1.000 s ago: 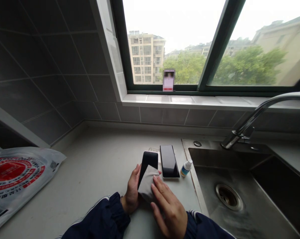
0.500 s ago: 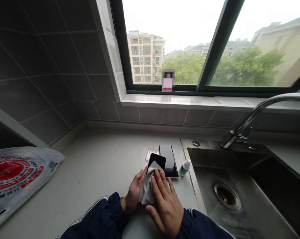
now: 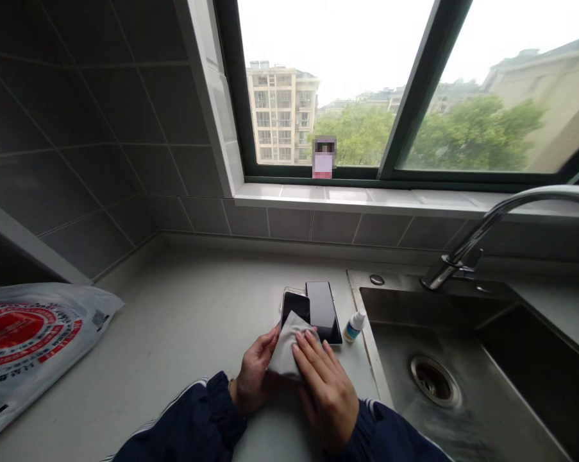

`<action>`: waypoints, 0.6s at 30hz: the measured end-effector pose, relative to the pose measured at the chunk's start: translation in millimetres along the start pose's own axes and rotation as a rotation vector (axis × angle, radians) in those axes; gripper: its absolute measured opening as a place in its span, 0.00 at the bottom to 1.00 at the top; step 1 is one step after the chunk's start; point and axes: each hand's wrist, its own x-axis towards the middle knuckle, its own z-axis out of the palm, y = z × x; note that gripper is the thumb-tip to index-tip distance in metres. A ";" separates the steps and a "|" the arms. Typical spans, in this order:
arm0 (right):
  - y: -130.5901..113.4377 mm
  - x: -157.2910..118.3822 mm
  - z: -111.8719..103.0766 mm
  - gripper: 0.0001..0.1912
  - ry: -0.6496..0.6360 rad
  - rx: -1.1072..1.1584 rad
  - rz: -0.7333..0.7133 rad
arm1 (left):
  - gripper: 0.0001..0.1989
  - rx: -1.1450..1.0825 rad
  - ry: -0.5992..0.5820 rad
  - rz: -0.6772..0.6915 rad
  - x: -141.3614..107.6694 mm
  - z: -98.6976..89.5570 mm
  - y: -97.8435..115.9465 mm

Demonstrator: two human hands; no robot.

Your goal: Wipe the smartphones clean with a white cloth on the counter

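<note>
So a dark navy top is worn, pretty tracksuit-looking tbh. Both arms are covered down to the wrist, by the left sleeve (image 3: 188, 433) and the right sleeve (image 3: 395, 439). The fabric is gathered at the left cuff (image 3: 226, 401) into chunky, puffy folds. The left sleeve's outer edge is trimmed with thin white stripes (image 3: 174, 402), and white striping is carried by the right one too, though the exact count can't be made out. The left grip (image 3: 254, 372) and right grip (image 3: 327, 385) are left bare.
</note>
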 end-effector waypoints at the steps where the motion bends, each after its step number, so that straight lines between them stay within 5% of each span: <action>1: 0.6 0.1 0.4 0.28 0.008 0.009 -0.005 | 0.29 -0.002 -0.008 -0.023 0.4 4.0 1.2; 4: 2.5 1.0 1.6 0.29 0.044 0.032 -0.017 | 0.28 -0.074 -0.118 -0.148 -0.8 21.0 9.2; 7: 3.6 3.1 1.2 0.30 0.093 0.067 -0.002 | 0.27 -0.038 -0.152 -0.135 -4.4 32.6 17.2; 12: 4.4 7.7 -5.5 0.31 0.195 0.214 0.076 | 0.31 0.055 -0.090 -0.104 -5.7 30.7 19.4; 18: 5.3 5.2 -10.0 0.25 0.244 0.426 0.284 | 0.22 0.123 -0.059 -0.071 1.2 29.7 21.5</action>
